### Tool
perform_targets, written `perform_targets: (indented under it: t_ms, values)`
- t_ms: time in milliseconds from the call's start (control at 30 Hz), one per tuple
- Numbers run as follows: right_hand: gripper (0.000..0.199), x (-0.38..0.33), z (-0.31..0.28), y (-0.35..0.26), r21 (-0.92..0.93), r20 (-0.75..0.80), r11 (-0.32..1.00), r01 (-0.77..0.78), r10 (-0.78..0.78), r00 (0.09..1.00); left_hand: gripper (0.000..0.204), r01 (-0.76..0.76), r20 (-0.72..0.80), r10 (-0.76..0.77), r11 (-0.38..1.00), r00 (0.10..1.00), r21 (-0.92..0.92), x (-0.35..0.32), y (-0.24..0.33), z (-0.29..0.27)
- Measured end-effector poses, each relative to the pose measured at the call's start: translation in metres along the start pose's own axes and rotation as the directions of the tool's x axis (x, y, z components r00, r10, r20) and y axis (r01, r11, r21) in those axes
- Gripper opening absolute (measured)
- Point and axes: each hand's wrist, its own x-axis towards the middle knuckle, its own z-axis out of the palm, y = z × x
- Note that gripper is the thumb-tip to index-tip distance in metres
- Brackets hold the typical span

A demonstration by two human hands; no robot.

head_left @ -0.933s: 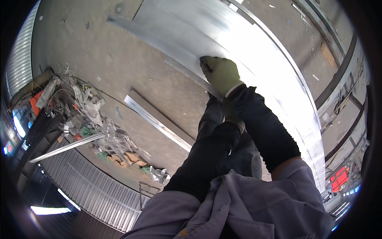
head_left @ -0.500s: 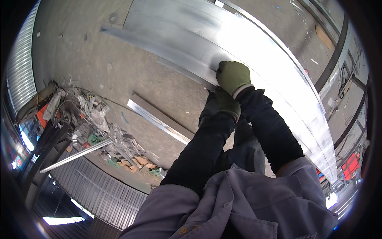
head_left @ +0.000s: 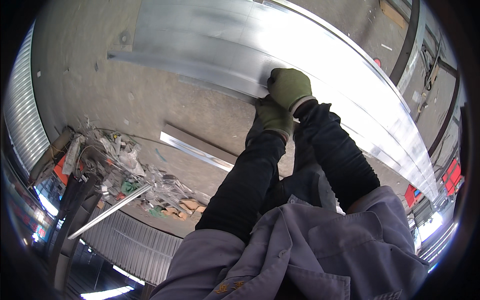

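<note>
A long silvery metal sheet (head_left: 215, 37) stretches from the upper left to the right side, with thin lines along it. Over its near edge my right hand (head_left: 291, 88), in an olive-green glove with dark fingertips, is closed in a fist; whatever it grips is hidden. Just below and against it, my left hand (head_left: 274, 115), gloved alike, is closed at the sheet's near edge. The left fingertips are covered by the right hand, so what they grasp cannot be made out. A narrow metal strip (head_left: 220, 90) lies along the near edge.
On the concrete floor to the left lies a shiny metal channel piece (head_left: 195, 150). Further left is a heap of scrap (head_left: 130, 167) with a pale bar (head_left: 110, 210) sticking out. Dark steel beams (head_left: 406, 45) lie beyond the sheet at the right.
The whole view has shifted, so the sheet and scrap sit differently in the picture. Both hands stay together at the sheet's near edge, and more of my left hand shows now.
</note>
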Motion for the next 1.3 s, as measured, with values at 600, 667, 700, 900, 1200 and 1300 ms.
perform_targets:
  t_ms: [600, 667, 700, 900, 1200, 1300]
  values:
    - [0.022, 0.033, 0.002, -0.068, -0.044, 0.143, 0.987, 0.156, -0.148, 0.979, 0.045, 0.174, -0.078, -0.18, 0.981, 0.981, -0.082, -0.024, 0.007, -0.007]
    - [0.023, 0.041, 0.004, -0.08, -0.013, 0.12, 0.975, 0.223, -0.22, 0.968, 0.045, 0.174, -0.068, -0.175, 0.984, 0.982, -0.021, -0.028, 0.009, -0.015]
    - [0.023, 0.044, 0.004, -0.081, -0.005, 0.114, 0.975, 0.221, -0.219, 0.969, 0.044, 0.173, -0.063, -0.172, 0.985, 0.983, 0.007, -0.027, 0.011, -0.016]
    - [0.022, 0.036, 0.001, -0.05, 0.021, 0.095, 0.99, 0.139, -0.14, 0.986, 0.044, 0.096, -0.05, -0.084, 0.944, 0.995, 0.316, -0.013, 0.017, -0.018]
    - [0.023, -0.042, -0.006, 0.085, -0.022, 0.107, 0.997, -0.068, 0.07, 0.992, 0.058, -0.177, 0.185, -0.107, 0.083, 0.977, 0.981, -0.019, 0.112, -0.004]
    - [0.024, -0.059, -0.002, 0.099, -0.027, 0.077, 0.985, -0.168, 0.169, 0.983, 0.059, -0.168, 0.177, -0.107, 0.092, 0.978, 0.982, -0.018, 0.117, -0.008]
